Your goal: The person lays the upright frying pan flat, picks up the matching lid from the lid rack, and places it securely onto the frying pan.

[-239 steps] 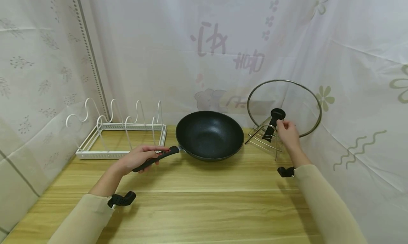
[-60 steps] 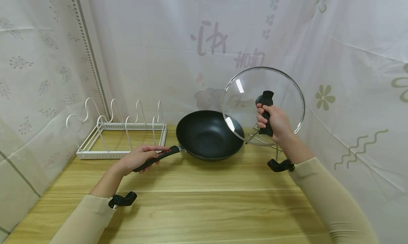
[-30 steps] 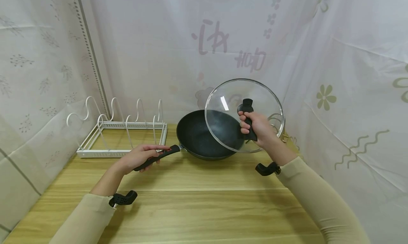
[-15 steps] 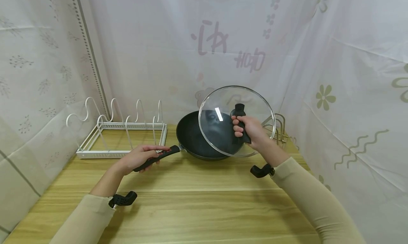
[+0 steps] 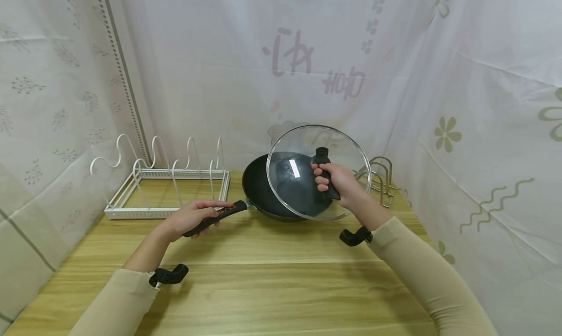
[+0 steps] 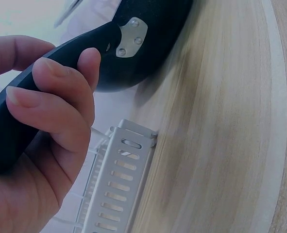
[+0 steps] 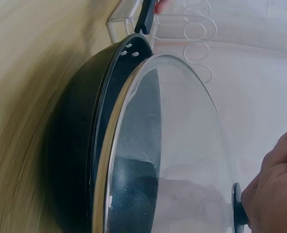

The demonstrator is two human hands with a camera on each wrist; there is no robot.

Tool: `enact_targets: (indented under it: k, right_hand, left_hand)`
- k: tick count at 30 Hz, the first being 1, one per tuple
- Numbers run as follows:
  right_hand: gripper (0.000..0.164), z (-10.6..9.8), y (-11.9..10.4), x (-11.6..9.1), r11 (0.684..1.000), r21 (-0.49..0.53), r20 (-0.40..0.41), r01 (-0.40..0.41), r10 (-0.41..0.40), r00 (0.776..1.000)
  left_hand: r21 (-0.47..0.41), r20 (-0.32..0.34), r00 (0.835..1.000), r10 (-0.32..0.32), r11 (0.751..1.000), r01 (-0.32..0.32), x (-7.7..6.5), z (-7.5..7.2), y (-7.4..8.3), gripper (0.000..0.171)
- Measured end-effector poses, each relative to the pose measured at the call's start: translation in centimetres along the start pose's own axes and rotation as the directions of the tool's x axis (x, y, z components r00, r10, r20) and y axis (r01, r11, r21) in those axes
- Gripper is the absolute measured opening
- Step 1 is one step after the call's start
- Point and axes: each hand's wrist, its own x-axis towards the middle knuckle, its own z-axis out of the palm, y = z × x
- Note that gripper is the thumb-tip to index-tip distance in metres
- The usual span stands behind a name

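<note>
A black wok (image 5: 263,187) stands on the wooden table near the back curtain. My left hand (image 5: 193,219) grips its black handle (image 6: 60,53), fingers curled around it in the left wrist view. In my right hand (image 5: 340,182) is the black knob handle (image 5: 322,155) of a round glass lid (image 5: 285,150) with a metal rim. The lid is tilted and overlaps the wok's right side in the head view. From the right wrist, the lid's near edge shows close above the wok's rim (image 7: 102,111), with a gap at the far side.
On the left stands a white wire rack (image 5: 149,212) with several upright loops. A small metal wire stand (image 5: 386,180) is at the back right, partly behind the lid and right hand. Patterned curtains (image 5: 210,82) line the back and both sides of the table.
My right hand has lifted the lid off the metal stand and carried it left and down over the wok, its grip now wrapped around the handle. The left hand has stayed on the wok's handle.
</note>
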Motion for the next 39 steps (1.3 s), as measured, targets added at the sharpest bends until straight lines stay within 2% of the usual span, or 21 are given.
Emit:
enact_targets:
  k: [17,39]
  right_hand:
    - [0.025,0.6,0.9,1.0,0.999,-0.002,-0.038,-0.048,0.048,0.998]
    - [0.023,1.2,1.7,2.9,0.985,0.118,-0.016,-0.127,0.130,0.991]
  left_hand:
    - [-0.010,-0.004,1.000,-0.006,1.000,0.006,-0.3,0.0,-0.1,0.048]
    - [-0.015,0.008,1.000,0.011,1.000,-0.011,0.1,0.0,-0.1,0.048]
